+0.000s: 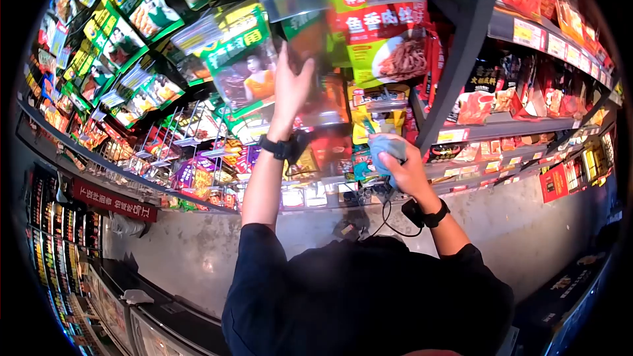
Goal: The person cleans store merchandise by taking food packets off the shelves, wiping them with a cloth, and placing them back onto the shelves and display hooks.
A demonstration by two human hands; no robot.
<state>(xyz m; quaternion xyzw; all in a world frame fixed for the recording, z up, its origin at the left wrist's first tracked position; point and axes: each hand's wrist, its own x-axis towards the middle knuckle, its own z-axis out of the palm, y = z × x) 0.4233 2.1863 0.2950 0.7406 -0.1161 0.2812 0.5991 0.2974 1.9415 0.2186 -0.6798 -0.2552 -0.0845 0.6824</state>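
My left hand (pixel 293 86) reaches up among the hanging packets, its thumb and fingers apart. Just beside it on the left hangs a green and white packet (pixel 245 69) with an orange figure. A clear-topped packet (pixel 297 16) hangs behind and above the fingers, blurred. Lower and to the right, my right hand (pixel 407 168) is closed round a blue-grey cloth (pixel 386 153). Above that hand hangs a green and red packet (pixel 388 29) with a picture of shredded meat.
A dark shelf upright (pixel 455 46) stands right of the hanging packets, with shelves of red packets (pixel 481 95) beyond. A red sign (pixel 115 200) is at lower left. Freezer cases (pixel 171 326) stand at the bottom left, across the grey floor (pixel 191 257).
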